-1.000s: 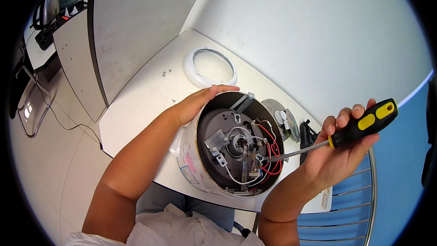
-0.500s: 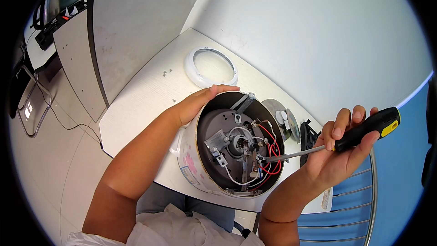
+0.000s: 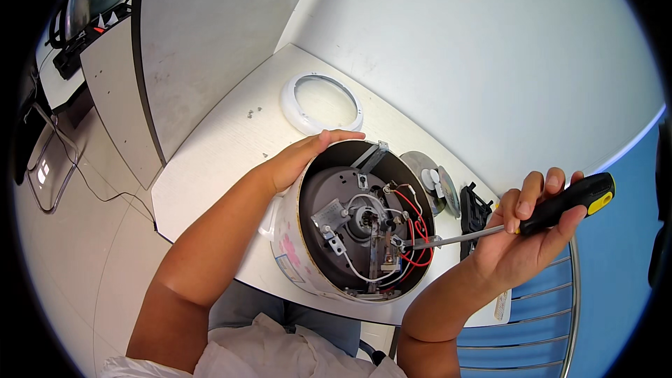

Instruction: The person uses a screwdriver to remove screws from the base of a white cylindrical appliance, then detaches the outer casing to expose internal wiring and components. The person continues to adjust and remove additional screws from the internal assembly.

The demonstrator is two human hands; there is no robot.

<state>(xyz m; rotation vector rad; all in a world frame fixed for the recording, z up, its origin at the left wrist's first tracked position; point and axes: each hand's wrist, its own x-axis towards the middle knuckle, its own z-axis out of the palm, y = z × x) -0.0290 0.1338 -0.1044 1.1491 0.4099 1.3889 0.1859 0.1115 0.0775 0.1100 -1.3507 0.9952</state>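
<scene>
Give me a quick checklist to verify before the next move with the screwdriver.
1. Left grip on the housing: ok, it lies along the upper left edge.
2. Right grip on the screwdriver: ok, thumb and fingers hold the handle.
3. Screwdriver seated in a screw: cannot tell, its end is too small to make out.
4. Red wires clear of the shaft: not ok, it crosses them in this view; contact is unclear.
5. Small metal pieces away from the housing: ok, they lie left of the white ring.

Ring (image 3: 290, 110) behind housing (image 3: 287, 220), wires (image 3: 418, 264) inside, discs (image 3: 452, 194) right
</scene>
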